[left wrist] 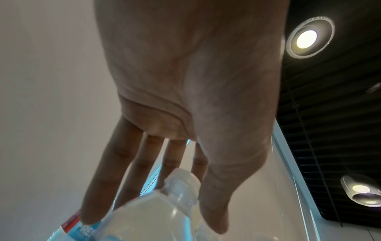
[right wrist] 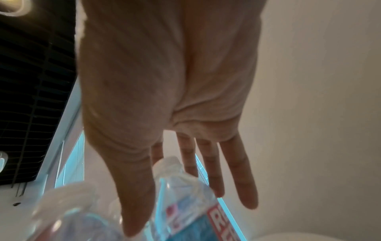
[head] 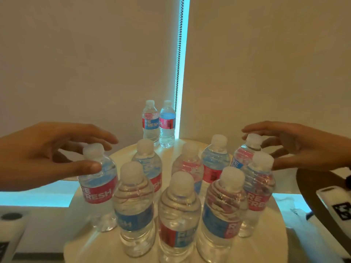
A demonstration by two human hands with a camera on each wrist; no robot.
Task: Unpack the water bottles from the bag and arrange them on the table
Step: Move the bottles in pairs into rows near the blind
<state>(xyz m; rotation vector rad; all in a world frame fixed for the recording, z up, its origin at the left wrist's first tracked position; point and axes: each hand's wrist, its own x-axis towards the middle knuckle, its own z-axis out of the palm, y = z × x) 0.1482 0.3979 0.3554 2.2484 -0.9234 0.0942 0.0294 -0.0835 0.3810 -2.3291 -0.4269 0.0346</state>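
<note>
1. The water bottles [head: 176,213] are clear plastic with pale caps and red-and-blue "REFRESH" labels; they stand upright in a cluster on the round table [head: 269,242], and two more [head: 159,123] stand side by side at the table's far edge
2. My left hand [head: 47,154] reaches over the leftmost bottle [head: 97,184] on the table, fingers spread above its cap, thumb tip against its shoulder; it grips nothing
3. My right hand [head: 298,147] hovers with fingers relaxed and extended around the cap of the tilted bottle [head: 245,153] at the table's right rear; I cannot tell whether a fingertip touches it
4. The front bottles are blurred and their bases cut off by the table's near edge; a dark object with a printed marker [head: 340,209] right of the table is only partly visible
5. The wrist views alone show each palm [left wrist: 185,81] [right wrist: 164,73] from below, fingers straight, with a cap beneath, plus ceiling lamps [left wrist: 307,39] the head view lacks
</note>
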